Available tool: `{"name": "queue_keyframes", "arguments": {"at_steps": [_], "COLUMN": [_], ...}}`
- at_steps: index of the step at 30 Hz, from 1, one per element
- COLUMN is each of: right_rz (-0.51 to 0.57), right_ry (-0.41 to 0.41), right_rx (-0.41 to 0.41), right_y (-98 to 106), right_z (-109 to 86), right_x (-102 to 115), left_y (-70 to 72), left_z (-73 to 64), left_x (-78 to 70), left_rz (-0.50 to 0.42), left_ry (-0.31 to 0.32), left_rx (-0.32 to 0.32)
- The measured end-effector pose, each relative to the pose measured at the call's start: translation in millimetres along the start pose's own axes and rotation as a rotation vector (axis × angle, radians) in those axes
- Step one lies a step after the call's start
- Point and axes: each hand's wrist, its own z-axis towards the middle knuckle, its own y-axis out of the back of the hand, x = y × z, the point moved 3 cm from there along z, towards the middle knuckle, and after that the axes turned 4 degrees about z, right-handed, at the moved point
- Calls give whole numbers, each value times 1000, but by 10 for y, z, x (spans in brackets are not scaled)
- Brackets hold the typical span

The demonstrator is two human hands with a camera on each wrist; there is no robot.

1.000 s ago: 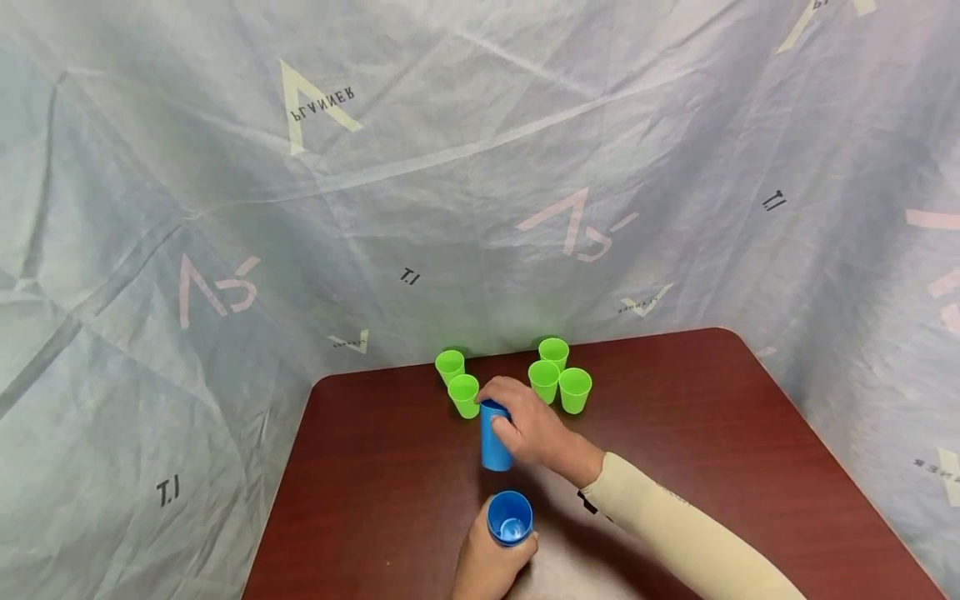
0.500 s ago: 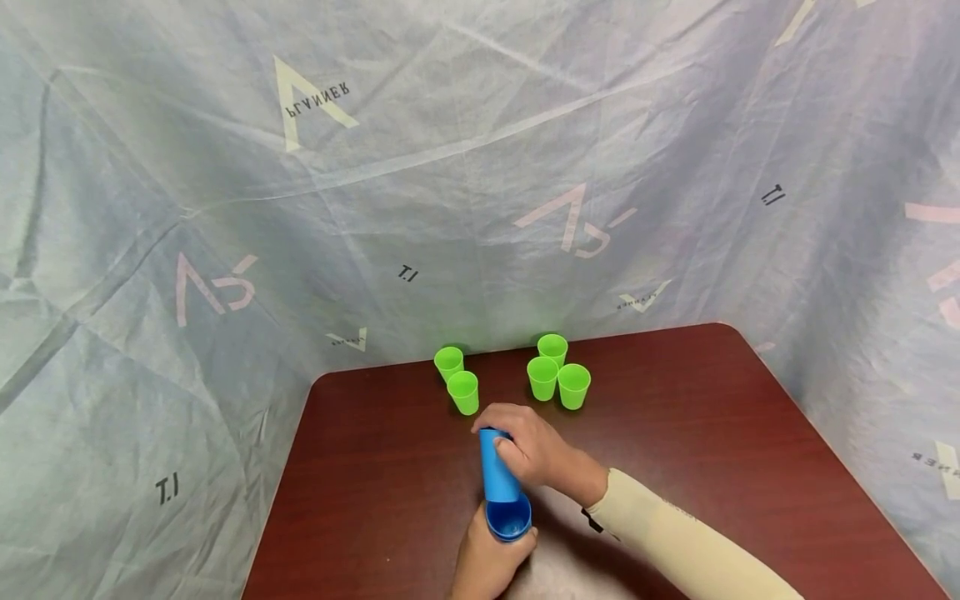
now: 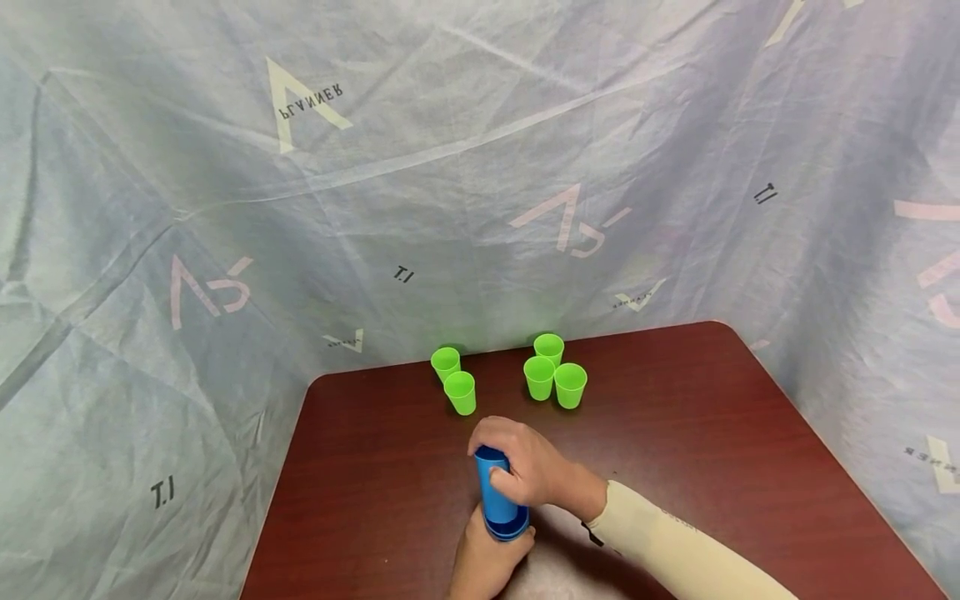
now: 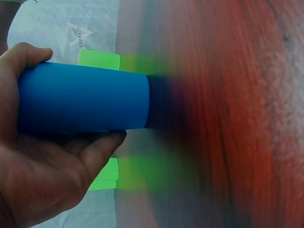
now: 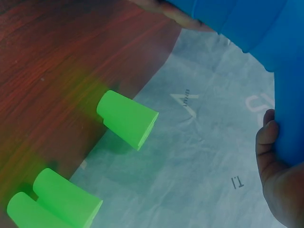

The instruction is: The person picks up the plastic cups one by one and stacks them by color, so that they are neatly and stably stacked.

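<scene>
My left hand [image 3: 483,557] grips a blue cup [image 4: 85,99] from the side, its mouth facing up, low over the table. More than one rim shows at its top, so cups seem nested there. From above, my right hand [image 3: 525,463] holds another blue cup [image 3: 495,492] by its upper part. That cup leans slightly, and its lower end is inside the mouth of the left hand's cup. In the right wrist view the ridged blue rims [image 5: 230,21] meet the upper cup at the right edge. How deep it sits is hidden.
Two green cups, the nearer one [image 3: 461,393] beside the farther [image 3: 446,364], stand upright at the back of the brown table [image 3: 360,483]. To their right stands a cluster of three green cups [image 3: 539,379]. A grey printed cloth [image 3: 465,183] hangs behind the table.
My right hand has brought its blue cup toward me and down, from above the table into the mouth of the left hand's cup. The left hand has hardly moved.
</scene>
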Motion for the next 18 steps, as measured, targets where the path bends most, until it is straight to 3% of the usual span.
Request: {"name": "queue_keyframes", "arguments": {"at_steps": [6,13,18], "right_rz": [-12,-54,-86], "right_ry": [44,114,162], "right_rx": [25,56,55], "right_y": [-34,-91,-167], "right_z": [-45,-83,-115], "right_x": [49,125,156], "left_y": [-1,24,36], "left_z": [21,26,18], "left_x": [19,42,48], "left_rz": [-29,-45,15], "left_ry": [-73,-307,-453], "left_rx": [43,54,-32]}}
